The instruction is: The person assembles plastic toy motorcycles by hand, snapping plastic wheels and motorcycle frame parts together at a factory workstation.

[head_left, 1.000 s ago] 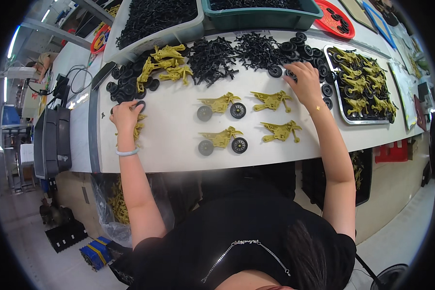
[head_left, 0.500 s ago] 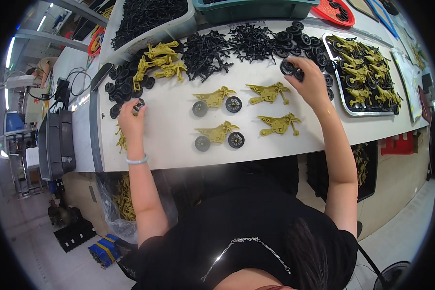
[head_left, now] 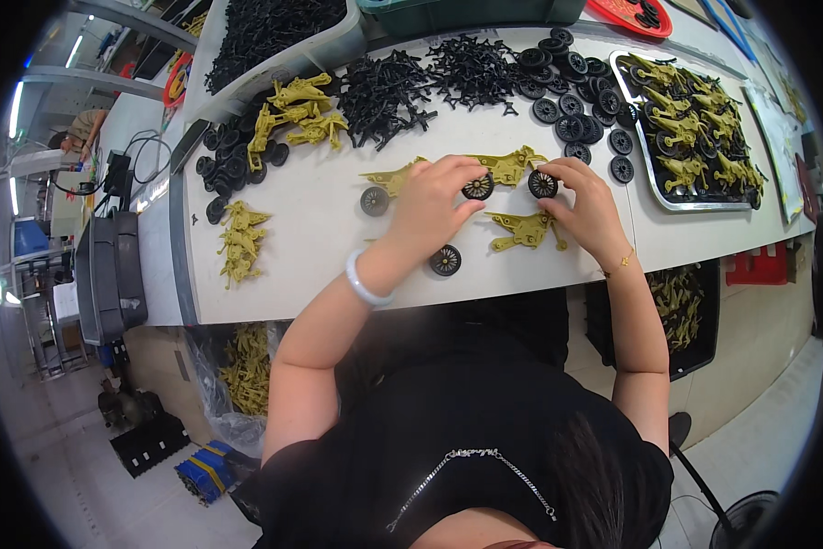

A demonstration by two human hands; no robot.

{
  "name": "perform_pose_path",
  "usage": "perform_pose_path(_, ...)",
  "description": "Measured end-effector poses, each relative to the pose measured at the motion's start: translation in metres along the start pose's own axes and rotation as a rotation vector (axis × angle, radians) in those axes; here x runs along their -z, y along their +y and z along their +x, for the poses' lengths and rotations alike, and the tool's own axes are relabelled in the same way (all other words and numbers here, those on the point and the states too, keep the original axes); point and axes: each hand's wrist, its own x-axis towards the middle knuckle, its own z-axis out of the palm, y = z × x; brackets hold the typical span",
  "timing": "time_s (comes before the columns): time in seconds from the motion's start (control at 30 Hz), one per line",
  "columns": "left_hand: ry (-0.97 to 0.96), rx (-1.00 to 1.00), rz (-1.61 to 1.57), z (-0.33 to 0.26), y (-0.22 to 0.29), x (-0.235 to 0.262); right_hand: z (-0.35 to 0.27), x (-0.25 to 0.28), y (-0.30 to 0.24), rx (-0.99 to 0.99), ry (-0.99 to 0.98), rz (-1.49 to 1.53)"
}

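A small black spoked plastic wheel point(head_left: 477, 187) is pinched between the fingertips of the left hand point(head_left: 430, 206), and a second black wheel point(head_left: 543, 184) is gripped in the same way by the right hand point(head_left: 587, 209). Both wheels are held at the two ends of an olive-yellow plastic toy motorcycle body point(head_left: 507, 166), which lies on the white worktable point(head_left: 320, 247) just beyond the hands.

A second bare motorcycle body point(head_left: 524, 230) lies between the hands on the near side, and a loose black wheel point(head_left: 445, 261) rests near the table's front edge. To the left, a body with one wheel fitted point(head_left: 386, 186) is partly hidden by the left hand. Further left lies a small heap of olive parts point(head_left: 238, 242); at the far side, piles of black forks point(head_left: 402, 84) and black wheels point(head_left: 567, 82) are spread, and at the right a metal tray point(head_left: 654, 183) of finished olive bikes is set.

The wheel-fitting step appears to be in hand. Each hub would next have to be lined up with its axle and pressed home squarely.
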Motion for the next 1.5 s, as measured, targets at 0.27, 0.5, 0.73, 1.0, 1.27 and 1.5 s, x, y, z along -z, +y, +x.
perform_pose_path(0.27,-0.075,0.027,0.092,0.001,-0.003,-0.021,0.001,0.002,-0.002,-0.017,0.000,-0.022)
perform_pose_path(0.5,-0.073,0.044,0.066,0.002,-0.005,-0.023,0.002,0.001,-0.001,-0.067,-0.017,0.001)
perform_pose_path(0.73,-0.021,0.060,-0.024,0.001,-0.007,-0.016,0.002,-0.004,0.004,-0.047,-0.006,-0.009)
perform_pose_path(1.0,-0.084,0.036,0.054,-0.003,-0.008,-0.015,0.003,-0.002,0.000,-0.108,-0.049,-0.019)
perform_pose_path(1.27,-0.036,0.021,0.048,-0.002,-0.009,-0.022,0.001,-0.001,0.004,-0.097,-0.025,-0.038)
perform_pose_path(1.5,-0.025,0.028,0.069,-0.001,-0.008,-0.023,0.000,-0.003,0.006,-0.055,0.000,-0.055)
